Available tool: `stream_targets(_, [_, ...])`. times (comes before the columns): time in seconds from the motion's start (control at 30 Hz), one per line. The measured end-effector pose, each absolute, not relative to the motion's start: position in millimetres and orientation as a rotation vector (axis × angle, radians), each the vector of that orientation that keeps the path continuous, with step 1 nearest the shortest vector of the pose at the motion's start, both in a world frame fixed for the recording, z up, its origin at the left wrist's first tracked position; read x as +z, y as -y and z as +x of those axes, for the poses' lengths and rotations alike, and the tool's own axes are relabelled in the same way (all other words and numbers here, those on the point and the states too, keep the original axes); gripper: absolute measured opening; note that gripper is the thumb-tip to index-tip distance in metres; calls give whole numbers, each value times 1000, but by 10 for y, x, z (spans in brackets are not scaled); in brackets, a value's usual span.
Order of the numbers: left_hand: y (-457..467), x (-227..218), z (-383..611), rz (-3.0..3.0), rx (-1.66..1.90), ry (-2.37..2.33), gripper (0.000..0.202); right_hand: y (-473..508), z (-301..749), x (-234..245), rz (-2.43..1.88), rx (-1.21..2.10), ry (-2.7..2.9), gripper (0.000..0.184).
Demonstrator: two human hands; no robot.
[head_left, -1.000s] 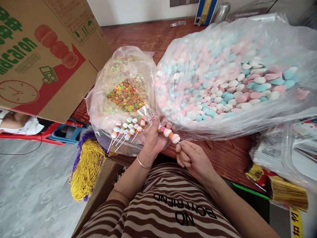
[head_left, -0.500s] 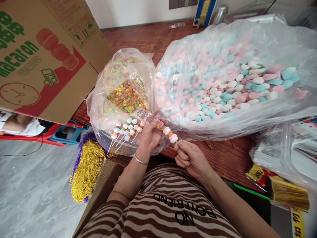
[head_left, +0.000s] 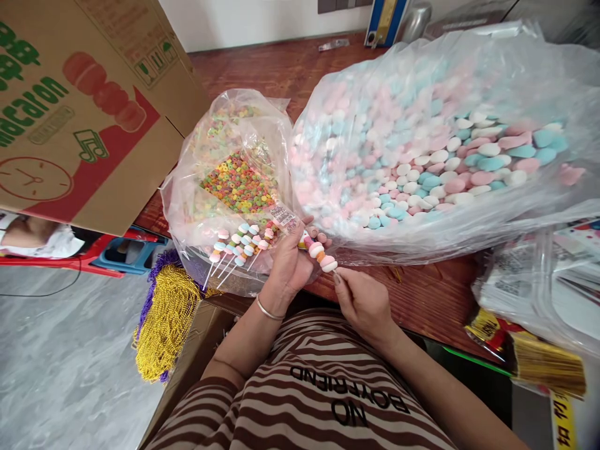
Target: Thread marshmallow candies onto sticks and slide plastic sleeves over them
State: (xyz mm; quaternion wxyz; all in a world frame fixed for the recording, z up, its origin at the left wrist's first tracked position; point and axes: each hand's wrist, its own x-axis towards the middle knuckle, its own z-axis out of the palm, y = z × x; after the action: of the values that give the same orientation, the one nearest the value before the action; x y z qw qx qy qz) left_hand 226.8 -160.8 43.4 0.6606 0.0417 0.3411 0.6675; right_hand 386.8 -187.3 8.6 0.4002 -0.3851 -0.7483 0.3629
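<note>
My left hand [head_left: 291, 259] is closed around the upper end of a candy skewer [head_left: 319, 254] threaded with pink, white and orange sweets. My right hand [head_left: 360, 301] pinches the skewer's lower end just below the last white sweet. Both hands hover over the near edge of the wooden table [head_left: 422, 294]. Left of my left hand, several finished skewers [head_left: 237, 245] lie fanned out on a small clear bag of colourful ring candies [head_left: 237, 181]. A very large clear bag of pink, blue and white marshmallow sweets [head_left: 431, 156] fills the table beyond my hands.
A cardboard box printed "macaron" [head_left: 84, 100] leans at the upper left. A heap of gold and purple bead strings [head_left: 164, 319] hangs below the table edge. Clear packets and gold twist ties [head_left: 544, 369] lie at the right. Grey floor lies at the left.
My right hand has slid slightly lower along the stick and my left hand has shifted its grip near the top sweets. The skewer stays in nearly the same place.
</note>
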Motion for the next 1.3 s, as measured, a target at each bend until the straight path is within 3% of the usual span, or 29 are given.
stream_targets(0.1, [1617,432,2274,83,1488,-625,17,1926,3809,177,-965,1820,1291,28])
stream_targets(0.2, [1611,434,2279,64,1494,-601,20,1945,3781,215,-839,2181,1010,31])
stream_targets(0.27, [1603,440,2303,44,1487,-645,23,1938,3787,185,-888,1985,1245,31])
stream_targets(0.4, [1608,444,2404,28,1498,-760,28,1897,3821,57,-956,827,1983,20])
stream_targets(0.47, [1626,436,2437,57,1498,-797,29,1880,3834,10,-884,425,2110,17])
stream_targets(0.53, [1644,428,2423,108,1458,-806,29,1872,3846,-2,-887,366,2068,17])
stream_targets(0.77, [1530,524,2087,315,1600,-671,50,1844,3851,101,-942,721,1801,11])
stream_targets(1.03, [1315,695,2136,92,1628,-781,12,1789,3858,21,-704,-93,2131,27])
stream_targets(1.13, [1325,672,2293,20,1650,-871,15,1822,3830,38,-817,211,2031,18])
stream_targets(1.3, [1414,594,2422,103,1668,-866,18,1857,3770,214,-1031,1692,1145,32])
